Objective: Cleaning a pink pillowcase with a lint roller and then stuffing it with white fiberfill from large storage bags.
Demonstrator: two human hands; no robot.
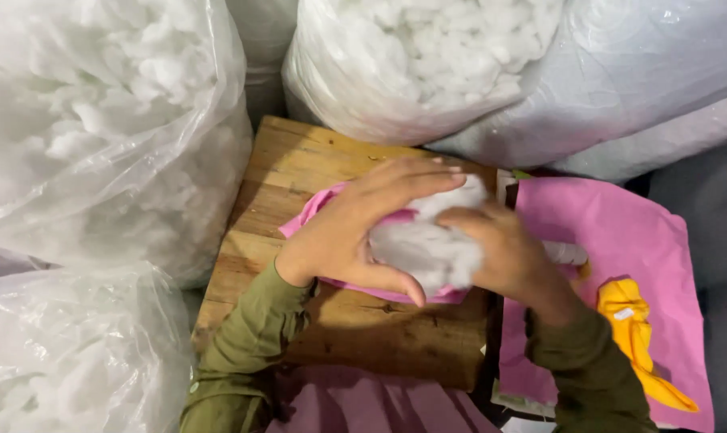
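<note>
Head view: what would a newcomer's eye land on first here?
First, the two hands at centre: the left hand and right hand cup a wad of white stuffing over a pink fabric piece on a wooden board. Around them, big clear plastic bags of white filling crowd the left and top. At right, a yellow fabric item lies on a pink sheet.

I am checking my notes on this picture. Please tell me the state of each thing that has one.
Left hand: cupped on the white stuffing.
Right hand: pressing the stuffing.
White stuffing: bunched between both hands.
Pink fabric piece: under the stuffing, on the wooden board.
Yellow cloth: crumpled, on the pink sheet.
Plastic bags: full of stuffing.
</note>
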